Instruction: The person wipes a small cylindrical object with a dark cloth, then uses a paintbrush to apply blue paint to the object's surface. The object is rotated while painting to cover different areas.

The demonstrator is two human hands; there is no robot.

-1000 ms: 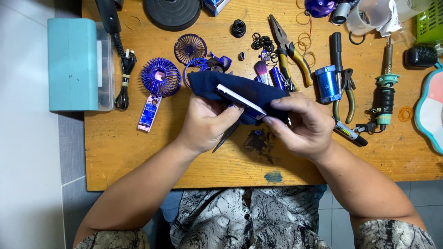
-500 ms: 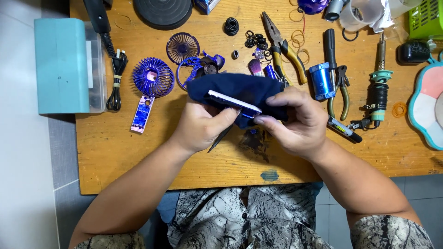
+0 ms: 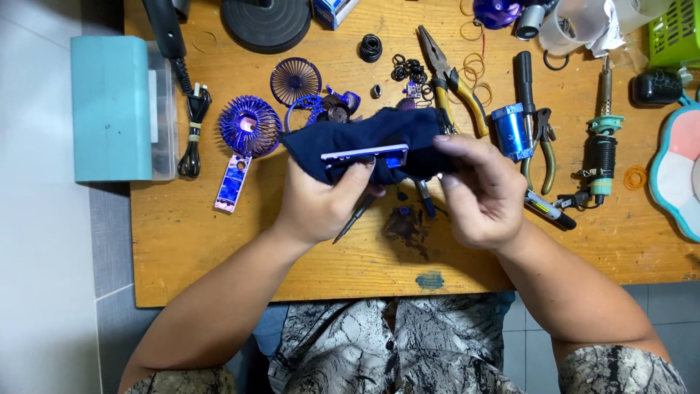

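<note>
Wrapping a thin blue strip part [image 3: 364, 154], the dark cloth [image 3: 364, 138] looks soft and light; the part seems stiff, best pinched at its edges. Left hand [image 3: 321, 201] and right hand [image 3: 477, 193] both grip closed on them above the wooden surface [image 3: 219, 248], near yellow-handled pliers [image 3: 456, 80]

wooden table [image 3: 219, 241] | pliers [image 3: 453, 76] | soldering iron [image 3: 602, 142] | fan grille [image 3: 249, 125] | teal box [image 3: 111, 108]

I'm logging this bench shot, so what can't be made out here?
Head view only:
- Strip: its back, wrapped in the cloth.
- Left hand: fingertips, tucked under the cloth.
- Tool under that hand: its upper end, covered by the hand.
- Plate: cut off by the right edge.
</note>
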